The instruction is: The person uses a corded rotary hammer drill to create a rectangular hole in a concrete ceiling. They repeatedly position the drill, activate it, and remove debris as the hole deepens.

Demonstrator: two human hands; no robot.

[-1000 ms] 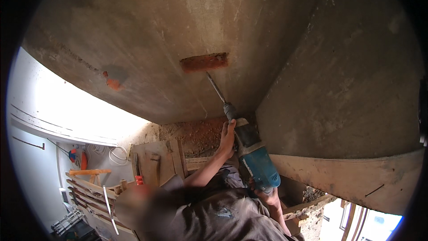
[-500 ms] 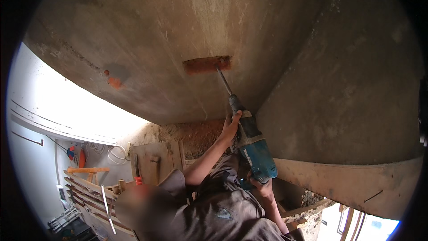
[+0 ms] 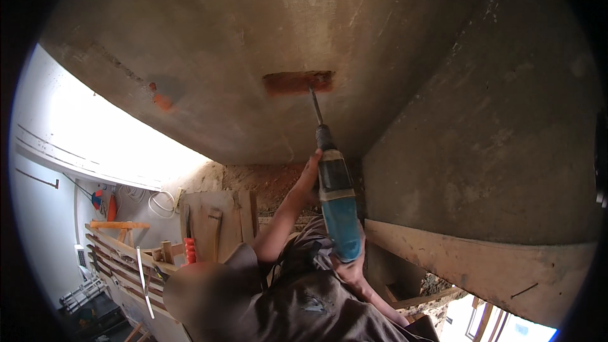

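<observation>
A teal and black rotary hammer (image 3: 342,218) is held in both my hands, its long metal bit (image 3: 316,109) pointing up the picture. The bit's tip meets a shallow reddish recess (image 3: 285,83) cut into the grey plastered wall (image 3: 253,38). My left hand (image 3: 311,170) is closed around the front of the tool, just behind the chuck; its fingers are partly hidden by the body. At the back end my right hand (image 3: 350,268) grips the handle, which the tool's housing mostly covers.
To the left, a hammer (image 3: 216,221) and a red-handled tool (image 3: 190,250) are by a wooden board (image 3: 233,206). A slatted wooden frame (image 3: 114,259), an orange stand (image 3: 120,225) and coiled white cable (image 3: 163,204) are farther left. A wide plank (image 3: 443,253) runs along the right wall.
The rotary hammer's rear end and my right hand have swung left, so the tool stands straighter in the picture. Its tip stays at the recess. The view has shifted slightly.
</observation>
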